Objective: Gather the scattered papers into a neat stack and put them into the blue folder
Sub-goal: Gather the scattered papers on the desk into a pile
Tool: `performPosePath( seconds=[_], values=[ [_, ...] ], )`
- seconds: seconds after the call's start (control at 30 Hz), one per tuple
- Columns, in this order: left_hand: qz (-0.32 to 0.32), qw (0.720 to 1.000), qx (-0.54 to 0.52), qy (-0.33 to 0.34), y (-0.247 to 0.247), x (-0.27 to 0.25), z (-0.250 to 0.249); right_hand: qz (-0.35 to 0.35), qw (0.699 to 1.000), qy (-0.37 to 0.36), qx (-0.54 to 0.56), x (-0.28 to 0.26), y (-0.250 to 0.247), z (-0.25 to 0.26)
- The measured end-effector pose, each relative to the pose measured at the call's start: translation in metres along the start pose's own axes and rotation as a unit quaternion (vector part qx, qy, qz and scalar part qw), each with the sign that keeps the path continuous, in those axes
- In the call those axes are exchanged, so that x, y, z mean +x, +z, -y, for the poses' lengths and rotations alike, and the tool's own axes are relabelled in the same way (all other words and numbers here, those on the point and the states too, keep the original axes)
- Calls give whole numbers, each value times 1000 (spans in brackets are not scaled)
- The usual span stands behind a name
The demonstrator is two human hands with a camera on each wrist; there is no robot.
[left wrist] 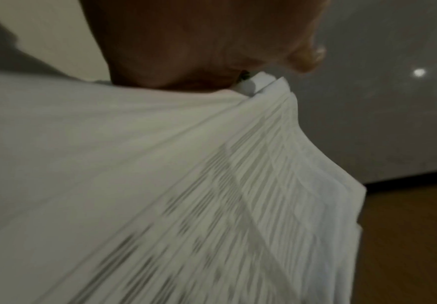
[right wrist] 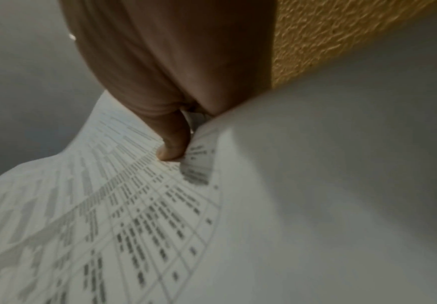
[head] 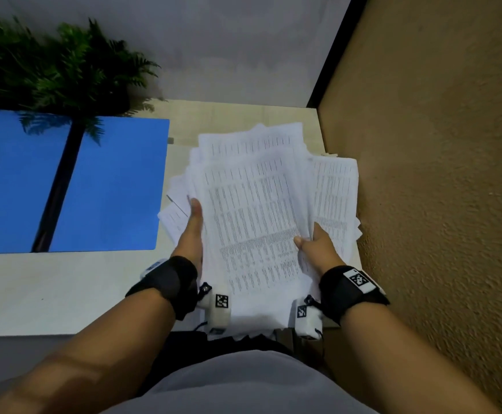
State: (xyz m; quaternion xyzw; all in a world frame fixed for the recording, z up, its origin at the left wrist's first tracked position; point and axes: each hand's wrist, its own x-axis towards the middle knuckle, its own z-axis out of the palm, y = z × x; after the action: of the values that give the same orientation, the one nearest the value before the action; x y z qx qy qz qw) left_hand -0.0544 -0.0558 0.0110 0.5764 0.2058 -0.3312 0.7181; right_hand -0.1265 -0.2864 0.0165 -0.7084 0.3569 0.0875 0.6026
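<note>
both hands hold the papers (head: pixel 252 222) above the near right part of the counter (head: pixel 49 288): the left hand (head: pixel 191 231) grips the left edge, the right hand (head: pixel 318 246) pinches the right edge, thumb on top. the sheets are fanned unevenly. farther left the blue folder (head: pixel 109 186) lies open and flat, nothing in it. only the right wrist view shows the thumb (right wrist: pixel 173 142) pressing the printed table; the left wrist view shows layered sheet edges (left wrist: pixel 277 127).

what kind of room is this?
Probably an office desk corner: an open blue folder on a pale wooden desk, printed white table sheets held in both hands, and a green fern plant by the wall.
</note>
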Motion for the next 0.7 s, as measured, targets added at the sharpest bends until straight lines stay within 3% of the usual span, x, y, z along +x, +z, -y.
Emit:
performPosePath(
  seconds=[0.07, 0.17, 0.23, 0.3, 0.33, 0.43, 0.6, 0.7],
  values=[
    [-19, 994, 94, 45, 5, -12, 8, 20, 999, -28, -18, 2, 12, 3],
    [-131, 977, 151, 77, -12, 1, 13, 7, 999, -29, -28, 9, 25, 6],
    [-198, 963, 159, 84, -29, 3, 1, -124, 992, -16, -21, 14, 17, 8],
    [-246, 948, 180, 90, -47, 3, -13, -287, 948, 41, -128, 19, -4, 6],
    [-265, 941, 189, 97, -56, 4, -20, -319, 932, 75, -154, 21, -15, 1],
    [-281, 926, 234, 90, -77, 15, -36, -295, 932, 136, -158, 23, -33, -18],
    [-250, 914, 296, 119, -58, 40, -71, -325, 937, 63, -110, 22, -39, -39],
    [-194, 897, 380, 114, -22, 62, -96, -301, 948, 69, -74, 21, -40, -40]
  ],
)
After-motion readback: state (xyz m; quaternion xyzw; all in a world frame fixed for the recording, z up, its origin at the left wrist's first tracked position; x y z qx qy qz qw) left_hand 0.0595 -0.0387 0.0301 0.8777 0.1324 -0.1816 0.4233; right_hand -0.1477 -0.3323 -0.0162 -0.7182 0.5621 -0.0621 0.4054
